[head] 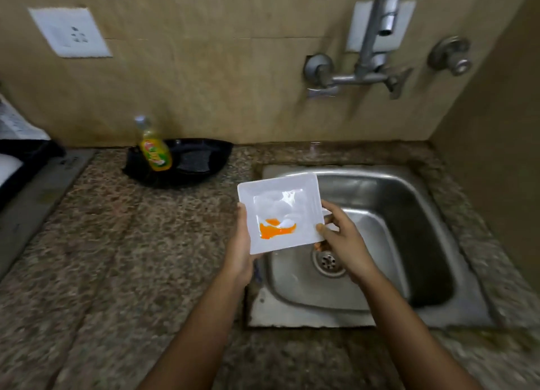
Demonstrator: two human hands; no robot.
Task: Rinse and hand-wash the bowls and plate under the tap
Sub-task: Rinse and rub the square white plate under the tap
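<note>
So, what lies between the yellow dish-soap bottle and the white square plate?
In the head view: the black tray holding a dark scrub pad, then bare speckled granite counter up to the white square plate.

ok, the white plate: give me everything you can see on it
The plate is white and square with rounded corners, a broad flat rim and a shallow sunken centre. It looks like glossy plastic or melamine. An orange smear with a white blob sits at the near side of the centre, and pale film lies further up. It is held face up above the left rim of the sink. The left hand grips its left edge and the right hand pinches its right edge.
</note>
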